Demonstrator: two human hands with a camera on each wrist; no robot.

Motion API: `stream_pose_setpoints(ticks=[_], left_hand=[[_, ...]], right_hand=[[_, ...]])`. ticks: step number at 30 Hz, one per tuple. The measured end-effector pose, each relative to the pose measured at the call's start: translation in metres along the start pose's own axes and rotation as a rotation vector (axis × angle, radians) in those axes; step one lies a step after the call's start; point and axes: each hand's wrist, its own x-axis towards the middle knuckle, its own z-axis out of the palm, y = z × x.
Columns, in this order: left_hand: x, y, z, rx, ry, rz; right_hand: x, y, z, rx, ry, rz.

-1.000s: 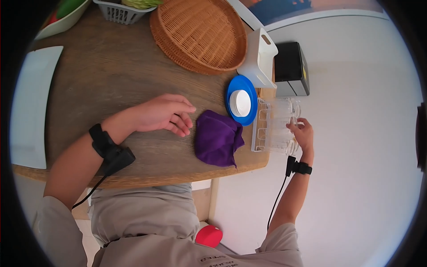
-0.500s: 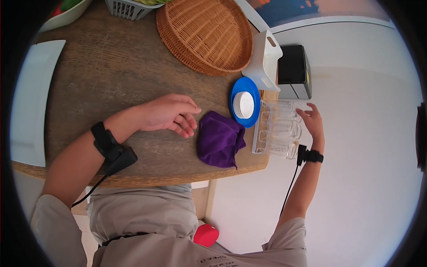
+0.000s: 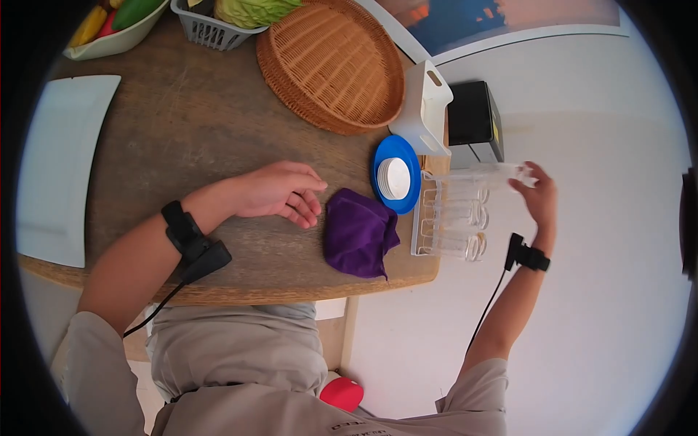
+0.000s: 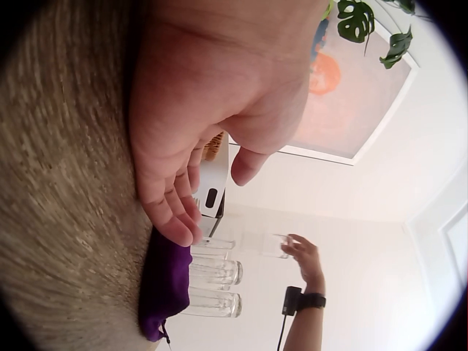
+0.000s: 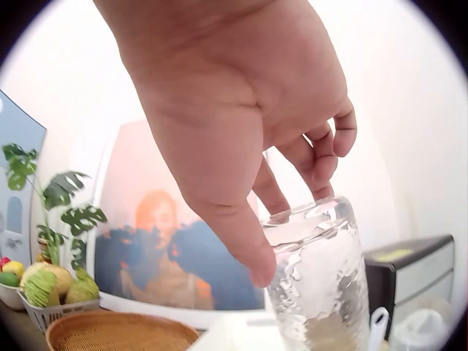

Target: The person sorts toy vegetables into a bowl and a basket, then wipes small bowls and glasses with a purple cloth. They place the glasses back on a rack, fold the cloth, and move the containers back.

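In the head view the right hand [image 3: 536,196] is at the far right, pinching the base end of a clear glass [image 3: 502,174]. The right wrist view has this glass [image 5: 322,278] upside down, thumb and fingers round its base. Several other glasses [image 3: 459,214] stand inverted on a white wire rack [image 3: 429,218] at the table's edge. The left hand [image 3: 280,192] hangs relaxed over the wood, fingers loosely curled and holding nothing, just beside a purple cloth [image 3: 360,232]. Past the left fingers, the left wrist view also includes the cloth [image 4: 164,285] and glasses [image 4: 216,301].
A blue plate [image 3: 408,149] bearing stacked white dishes [image 3: 393,179] lies between cloth and rack. Behind are a white bin [image 3: 418,116], a black box [image 3: 472,112] and a wicker basket [image 3: 334,65]. A white tray [image 3: 62,167], vegetable bowl [image 3: 120,40] and grey basket [image 3: 218,33] are farther left.
The right hand has moved from the middle of the rack to its far end, then outward, and a glass has come up with it. The left hand has hardly moved.
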Motion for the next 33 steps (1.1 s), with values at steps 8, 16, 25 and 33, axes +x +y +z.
stream_pose_setpoints(ticks=[8,16,25,33], left_hand=[[-0.006,0.004,0.002,0.164,-0.141,0.057],[-0.032,0.017,0.01,0.273,-0.135,0.404],[-0.086,0.027,0.023,0.967,0.318,0.46],[-0.062,0.032,0.023,1.001,0.568,0.445]], right_hand=[[-0.102,-0.094,0.02,1.45,0.499,0.015],[-0.206,-0.289,0.156,2.496,-0.362,0.259],[-0.212,-0.232,0.168,1.15,0.312,0.321],[-0.247,-0.159,0.213,0.574,0.215,0.412]])
